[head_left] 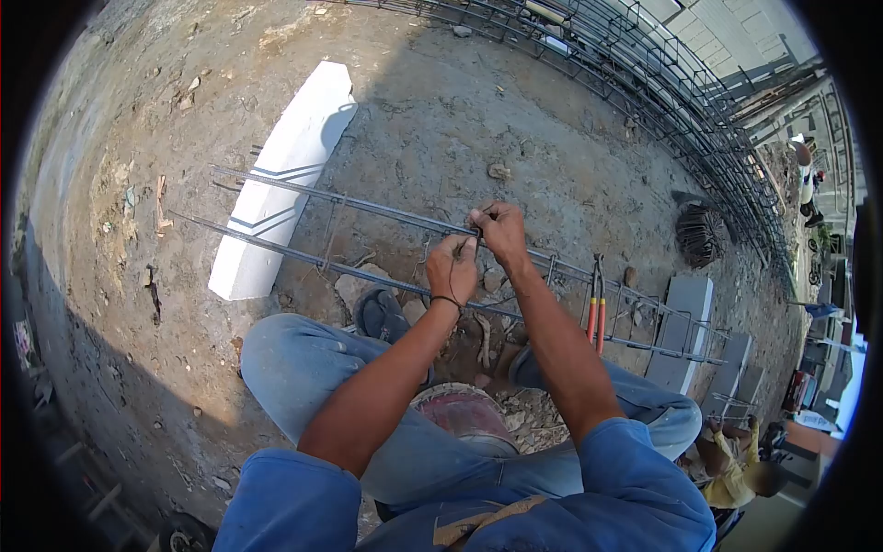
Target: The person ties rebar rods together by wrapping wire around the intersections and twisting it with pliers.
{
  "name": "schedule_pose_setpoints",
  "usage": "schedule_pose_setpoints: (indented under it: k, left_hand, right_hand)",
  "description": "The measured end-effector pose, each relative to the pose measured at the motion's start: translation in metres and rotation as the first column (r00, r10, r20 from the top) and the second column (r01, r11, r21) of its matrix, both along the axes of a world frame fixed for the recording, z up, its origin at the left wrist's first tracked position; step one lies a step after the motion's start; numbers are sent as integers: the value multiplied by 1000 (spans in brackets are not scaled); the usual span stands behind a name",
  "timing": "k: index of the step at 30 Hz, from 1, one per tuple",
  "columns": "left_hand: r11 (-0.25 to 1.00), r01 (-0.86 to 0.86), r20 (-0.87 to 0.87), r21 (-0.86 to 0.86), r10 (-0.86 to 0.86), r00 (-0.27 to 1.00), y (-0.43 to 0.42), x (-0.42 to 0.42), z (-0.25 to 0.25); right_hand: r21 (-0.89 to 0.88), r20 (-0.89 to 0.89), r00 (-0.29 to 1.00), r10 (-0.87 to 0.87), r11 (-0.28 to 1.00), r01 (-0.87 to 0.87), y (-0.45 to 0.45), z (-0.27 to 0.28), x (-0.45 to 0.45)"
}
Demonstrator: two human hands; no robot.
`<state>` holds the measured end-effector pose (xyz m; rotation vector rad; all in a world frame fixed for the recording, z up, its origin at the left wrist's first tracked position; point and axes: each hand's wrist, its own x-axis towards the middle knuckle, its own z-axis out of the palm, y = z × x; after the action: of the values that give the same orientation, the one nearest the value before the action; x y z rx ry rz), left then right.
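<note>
My left hand (452, 269) and my right hand (501, 232) meet at the upper bar of a long rebar cage (395, 213). Fingers of both are pinched around a thin dark wire (477, 235) at a stirrup. The cage lies across a white block (287, 175) on the left and a grey block (679, 336) on the right. Pliers with red and yellow handles (597, 317) hang on the cage, right of my right hand.
A bundle of rebar cages (662, 92) runs along the upper right. A coil of dark wire or stirrups (701, 235) lies on the ground. Between my legs is an upturned reddish bucket (464, 414). At the lower right, a person in yellow (731, 478) sits near another cage.
</note>
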<state>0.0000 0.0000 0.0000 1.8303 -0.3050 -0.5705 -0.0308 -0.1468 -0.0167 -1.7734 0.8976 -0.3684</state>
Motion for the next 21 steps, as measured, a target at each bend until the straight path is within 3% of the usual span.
schedule_pose_setpoints:
  k: [2, 3, 5, 6, 8, 9, 11, 12, 14, 18, 21]
  left_hand:
    - [997, -78, -373, -20, 65, 926, -1, 7, 4]
    - [995, -75, -366, -59, 48, 929, -18, 9, -3]
    - [901, -286, -524, -326, 80, 848, -17, 6, -19]
    - [901, -285, -523, -328, 78, 849, -18, 9, -14]
    - [987, -120, -288, -103, 86, 954, -21, 16, -3]
    - [988, -114, -286, -103, 80, 955, -22, 18, 1]
    - [992, -58, 126, 116, 43, 991, -25, 21, 9]
    - [992, -49, 127, 119, 34, 991, -27, 24, 9]
    - [984, -49, -138, 169, 73, 988, -31, 30, 5]
    - [990, -30, -108, 135, 45, 993, -36, 36, -2]
    - [989, -3, -158, 147, 26, 987, -35, 37, 17]
  right_hand:
    - [92, 11, 999, -46, 995, 45, 2, 3, 0]
    - [54, 22, 999, -48, 997, 47, -14, 6, 0]
    - [103, 84, 996, -6, 995, -3, -11, 0, -5]
    - [100, 86, 996, -7, 995, -2, -10, 6, -6]
    - [-40, 55, 997, 57, 998, -55, -8, 17, -8]
    - [-40, 56, 997, 51, 998, -49, -3, 17, -13]
    - [-161, 68, 994, -82, 983, 92, 11, 16, -22]
    - [-158, 68, 994, -91, 982, 100, 18, 22, -22]
    - [-181, -9, 962, -272, 947, 266, 31, 41, -20]
    - [-222, -53, 954, -294, 935, 275, 29, 42, -19]
    - [-193, 54, 972, -231, 952, 237, 30, 31, -32]
